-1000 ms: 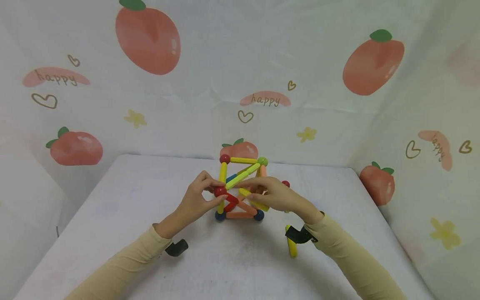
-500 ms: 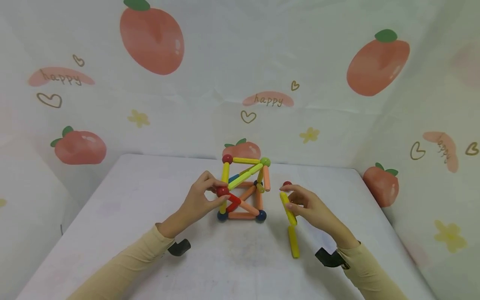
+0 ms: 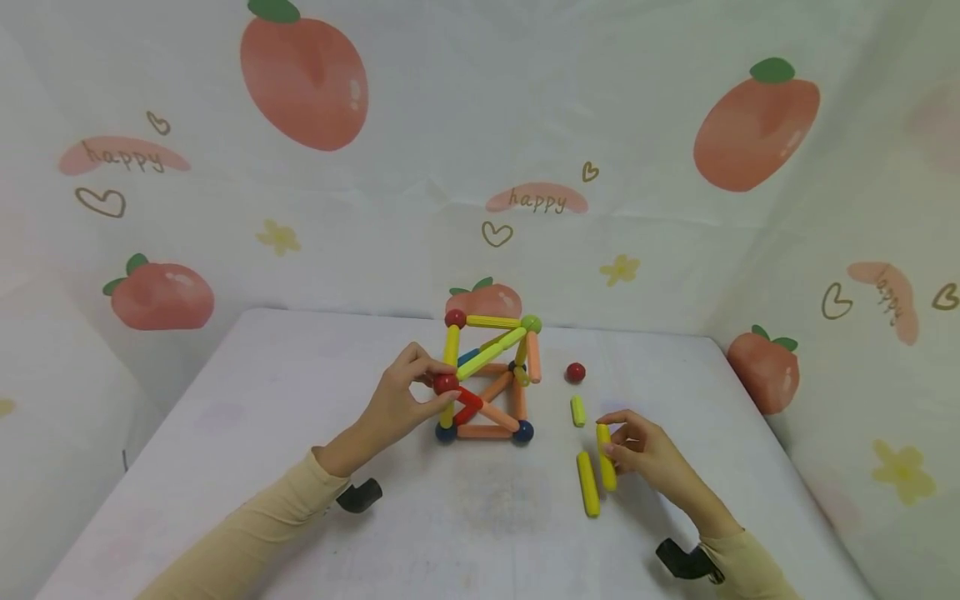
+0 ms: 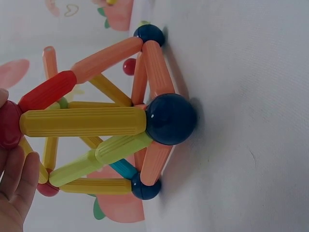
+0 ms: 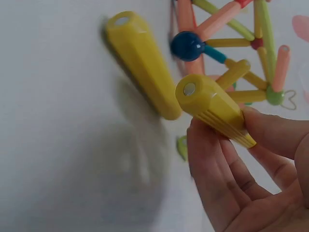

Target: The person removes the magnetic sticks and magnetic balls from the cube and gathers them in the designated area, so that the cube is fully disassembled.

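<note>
My left hand [image 3: 397,402] pinches a red ball [image 3: 446,383] at the near upper left corner of a frame of magnetic rods and balls. Below that ball, a yellow rod [image 4: 82,122] runs down to a dark blue ball [image 4: 171,119] on the table. A green ball [image 3: 531,324] marks the far upper right corner, with an orange rod [image 3: 533,358] hanging from it, its lower end free. To the right of the frame, my right hand [image 3: 651,454] holds a yellow rod [image 5: 217,108] between thumb and fingers. Another yellow rod [image 3: 588,485] lies just left of it.
On the white table [image 3: 480,533], a short lime rod [image 3: 577,412] and a loose red ball [image 3: 575,372] lie between the frame and my right hand. A printed cloth [image 3: 420,125] hangs behind and around the table.
My right hand has moved out of the frame, rightward and toward me, carrying the yellow rod to beside the other one. My left hand keeps its pinch on the red ball.
</note>
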Available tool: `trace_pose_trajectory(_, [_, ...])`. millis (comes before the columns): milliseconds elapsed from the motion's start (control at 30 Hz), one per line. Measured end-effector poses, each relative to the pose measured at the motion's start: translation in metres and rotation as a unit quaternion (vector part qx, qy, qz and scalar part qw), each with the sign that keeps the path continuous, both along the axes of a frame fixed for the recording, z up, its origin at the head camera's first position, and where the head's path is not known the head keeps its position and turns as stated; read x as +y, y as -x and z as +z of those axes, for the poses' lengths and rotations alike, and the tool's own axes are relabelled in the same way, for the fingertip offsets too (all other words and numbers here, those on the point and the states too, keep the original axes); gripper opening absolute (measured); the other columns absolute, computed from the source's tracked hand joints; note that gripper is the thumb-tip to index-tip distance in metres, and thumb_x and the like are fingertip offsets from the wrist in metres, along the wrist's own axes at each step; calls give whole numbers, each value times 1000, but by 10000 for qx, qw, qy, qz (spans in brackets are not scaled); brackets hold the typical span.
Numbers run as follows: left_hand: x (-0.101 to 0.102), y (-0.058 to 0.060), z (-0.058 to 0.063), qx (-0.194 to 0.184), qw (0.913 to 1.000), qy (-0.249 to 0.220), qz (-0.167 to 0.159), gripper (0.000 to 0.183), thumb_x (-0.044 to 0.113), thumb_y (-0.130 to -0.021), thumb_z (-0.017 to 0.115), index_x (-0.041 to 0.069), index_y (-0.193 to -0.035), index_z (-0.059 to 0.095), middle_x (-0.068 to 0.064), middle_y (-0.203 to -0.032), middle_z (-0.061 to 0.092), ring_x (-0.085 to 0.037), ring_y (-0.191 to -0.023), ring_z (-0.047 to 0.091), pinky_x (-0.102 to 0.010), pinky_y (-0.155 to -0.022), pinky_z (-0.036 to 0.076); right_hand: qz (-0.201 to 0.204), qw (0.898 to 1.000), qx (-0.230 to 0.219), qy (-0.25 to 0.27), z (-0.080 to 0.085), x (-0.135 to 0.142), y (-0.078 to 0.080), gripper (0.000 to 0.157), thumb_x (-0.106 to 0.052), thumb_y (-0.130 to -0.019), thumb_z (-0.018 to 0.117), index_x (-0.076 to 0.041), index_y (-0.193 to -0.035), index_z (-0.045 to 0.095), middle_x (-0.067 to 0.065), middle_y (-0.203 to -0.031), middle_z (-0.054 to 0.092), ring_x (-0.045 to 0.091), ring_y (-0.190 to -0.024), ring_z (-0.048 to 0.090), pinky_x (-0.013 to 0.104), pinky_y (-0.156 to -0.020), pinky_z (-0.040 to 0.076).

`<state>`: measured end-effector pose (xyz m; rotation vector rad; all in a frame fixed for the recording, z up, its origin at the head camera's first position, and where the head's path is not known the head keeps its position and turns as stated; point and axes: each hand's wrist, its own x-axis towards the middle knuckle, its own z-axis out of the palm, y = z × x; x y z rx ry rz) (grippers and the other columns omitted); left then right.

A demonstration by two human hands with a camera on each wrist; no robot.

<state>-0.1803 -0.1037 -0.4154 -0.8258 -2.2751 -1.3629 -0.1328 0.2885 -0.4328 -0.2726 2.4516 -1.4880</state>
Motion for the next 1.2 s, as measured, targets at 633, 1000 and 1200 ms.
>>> trace_pose_trajectory(633, [0,0,-1,-21,10000,56,32,31,11,-80,82,9,-109,71,-2,-93,54,-11,-85,61,-30,-74,61,200,9980,-485,-339,-24,4,-8,41,-16,-91,70,1,-127,57,11,-89,63,14,-72,62,26,-61,54])
trace_pose_trajectory(1000, [0,0,-1,-52,9999,111,46,31,10,-80,83,8,-109,72,-2,-92,53,-10,-86,60,-31,-74,61,56,9975,-593,-391,-24,0,-7,43,-16,-89,72,3,-126,60,8,-86,64,15,-70,63,27,-61,57])
trace_pose_trajectory(1200, [0,1,-1,-46,9999,112,73,31,10,-79,83,8,-109,72,-2,-92,53,-10,-85,60,-31,-74,61,21,9973,-622,-381,-23,-1,-8,45,-18,-90,72,4,-128,60,9,-87,65,14,-72,63,28,-63,59])
